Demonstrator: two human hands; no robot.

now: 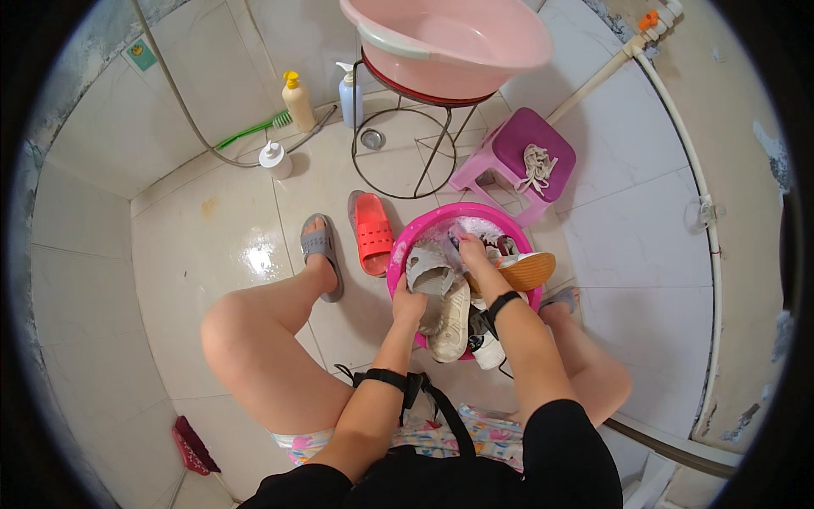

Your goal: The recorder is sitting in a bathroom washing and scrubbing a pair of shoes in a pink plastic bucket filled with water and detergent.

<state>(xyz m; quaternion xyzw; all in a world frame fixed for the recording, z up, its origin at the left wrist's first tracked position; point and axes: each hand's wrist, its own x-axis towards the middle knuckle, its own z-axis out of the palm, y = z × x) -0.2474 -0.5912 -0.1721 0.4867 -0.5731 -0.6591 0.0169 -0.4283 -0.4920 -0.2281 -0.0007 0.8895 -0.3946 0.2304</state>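
Between my knees stands a bright pink basin (404, 237) full of shoes and white suds. My left hand (409, 304) is closed on a light grey slipper (426, 265) over the basin's left side. My right hand (471, 251) reaches over the suds (483, 227), fingers curled round something small and bluish that I cannot make out, close to the slipper. Below the slipper lies a cream-white shoe (451, 327), sole up. A shoe with a tan sole (527, 271) rests at the basin's right, and a white shoe (488, 352) leans at the near rim.
Left of the basin lies a red-orange slipper (373, 233). A pink stool (521, 153) bears white shoelaces (538, 167). Behind, a metal stand (354, 157) holds a large pale pink tub (458, 51). Bottles (298, 103) and a green brush (250, 131) sit along the wall.
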